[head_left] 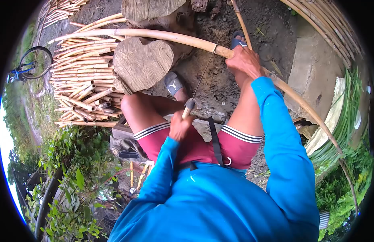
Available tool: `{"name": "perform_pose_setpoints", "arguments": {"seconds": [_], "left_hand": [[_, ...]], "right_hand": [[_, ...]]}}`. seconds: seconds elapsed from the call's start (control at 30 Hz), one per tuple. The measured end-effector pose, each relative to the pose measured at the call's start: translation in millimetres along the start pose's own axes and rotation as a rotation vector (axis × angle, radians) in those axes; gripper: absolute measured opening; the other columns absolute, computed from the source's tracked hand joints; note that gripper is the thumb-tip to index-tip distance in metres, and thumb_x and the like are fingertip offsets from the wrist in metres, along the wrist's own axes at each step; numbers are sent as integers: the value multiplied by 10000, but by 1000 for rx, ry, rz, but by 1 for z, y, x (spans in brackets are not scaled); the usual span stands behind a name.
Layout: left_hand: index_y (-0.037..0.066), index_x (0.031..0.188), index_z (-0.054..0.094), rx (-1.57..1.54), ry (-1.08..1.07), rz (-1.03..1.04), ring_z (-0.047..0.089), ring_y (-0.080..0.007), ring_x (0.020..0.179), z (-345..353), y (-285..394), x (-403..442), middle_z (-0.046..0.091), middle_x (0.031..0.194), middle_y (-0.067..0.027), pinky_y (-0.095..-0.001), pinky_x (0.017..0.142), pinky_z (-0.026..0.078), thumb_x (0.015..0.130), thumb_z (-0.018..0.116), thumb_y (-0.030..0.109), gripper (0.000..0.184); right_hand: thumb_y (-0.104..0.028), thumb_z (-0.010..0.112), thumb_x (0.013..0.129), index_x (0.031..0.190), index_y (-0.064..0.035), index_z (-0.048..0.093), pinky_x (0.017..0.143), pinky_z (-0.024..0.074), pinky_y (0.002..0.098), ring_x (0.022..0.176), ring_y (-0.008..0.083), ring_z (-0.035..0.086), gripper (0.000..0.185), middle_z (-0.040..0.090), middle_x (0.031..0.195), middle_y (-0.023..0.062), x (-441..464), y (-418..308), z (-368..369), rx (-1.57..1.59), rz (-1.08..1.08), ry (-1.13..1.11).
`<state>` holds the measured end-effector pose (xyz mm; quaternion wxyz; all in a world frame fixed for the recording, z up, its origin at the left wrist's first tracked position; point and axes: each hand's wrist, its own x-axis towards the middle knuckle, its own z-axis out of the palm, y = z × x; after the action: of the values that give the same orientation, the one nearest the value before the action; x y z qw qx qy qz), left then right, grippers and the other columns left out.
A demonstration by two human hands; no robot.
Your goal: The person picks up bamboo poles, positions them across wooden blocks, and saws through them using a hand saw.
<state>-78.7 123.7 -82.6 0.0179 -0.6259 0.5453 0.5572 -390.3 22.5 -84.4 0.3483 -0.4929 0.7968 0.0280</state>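
My left hand is closed around the wooden handle of a long, thin-bladed tool, between my knees. The blade slants up and right, its far end at the long bamboo pole. My right hand is wrapped round that pole, just right of the blade. Curving across the view, the pole passes over a wood block at upper left and continues under or beside my right forearm to the lower right. A thinner stick comes down to my right hand from the top.
Cut bamboo pieces are piled at left, near another stump. More poles lie upper right, beside a concrete slab and long green leaves. My sandalled feet rest on soil. A bicycle stands far left.
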Motion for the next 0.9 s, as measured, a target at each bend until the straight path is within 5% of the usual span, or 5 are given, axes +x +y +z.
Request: {"name": "perform_pose_setpoints", "arguments": {"seconds": [0.37,0.4,0.43,0.5,0.9], "left_hand": [[44,900,678,189,-70,287,628,-274,630,16,46,84,541,602,-126,-384,518,478,785,577,84,158],[25,866,669,572,191,933,604,-224,597,14,6,71,550,591,-117,-372,539,475,815,588,170,174],[12,784,649,8,41,189,567,-190,591,11,5,33,566,608,-98,-362,553,463,787,641,217,205],[-9,768,651,-8,4,-52,536,-143,616,-4,3,-11,565,612,-77,-353,579,442,746,663,232,242],[-8,802,664,50,12,220,635,-274,662,5,59,49,617,652,-136,-403,628,483,777,636,285,295]], "right_hand": [[-348,653,701,1025,-11,698,872,530,469,984,418,655,469,683,1028,243,6,0,7,-68,28,32],[-339,654,700,1008,0,700,863,535,469,968,423,658,460,685,1005,247,3,-2,-1,-65,24,-10],[-339,654,700,1008,0,700,863,535,469,968,423,658,460,685,1005,247,3,-1,0,-58,26,-13],[-338,655,697,1015,-2,698,852,539,470,956,429,658,464,681,1013,256,4,0,1,-51,-15,5],[-338,659,674,915,-41,734,817,541,473,885,406,673,389,693,920,243,2,6,4,-49,-31,77]]}}
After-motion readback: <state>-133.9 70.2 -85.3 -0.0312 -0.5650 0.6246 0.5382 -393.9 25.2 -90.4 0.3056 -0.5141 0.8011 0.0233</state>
